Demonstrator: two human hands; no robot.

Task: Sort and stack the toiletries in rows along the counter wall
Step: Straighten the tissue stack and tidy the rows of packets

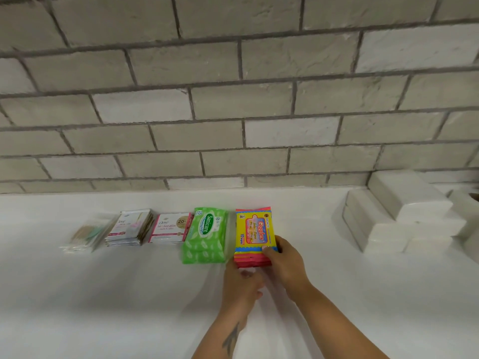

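Note:
A row of toiletries lies on the white counter (103, 294) below the brick wall. From the left: a clear bag of cotton swabs (84, 235), a stack of Dove sachets (129, 227), a second Dove keratin sachet stack (169, 228), a stack of green Sanicare wipes (204, 235), and a stack of yellow and red Giggles wipes (252, 233). My right hand (283, 265) grips the near right corner of the Giggles stack, thumb on top. My left hand (241, 283) touches the near left edge of that stack, fingers curled; its hold is hidden.
Stacks of white folded tissue packs (404, 216) stand against the wall at the right. The brick wall (233, 99) closes off the far side of the counter.

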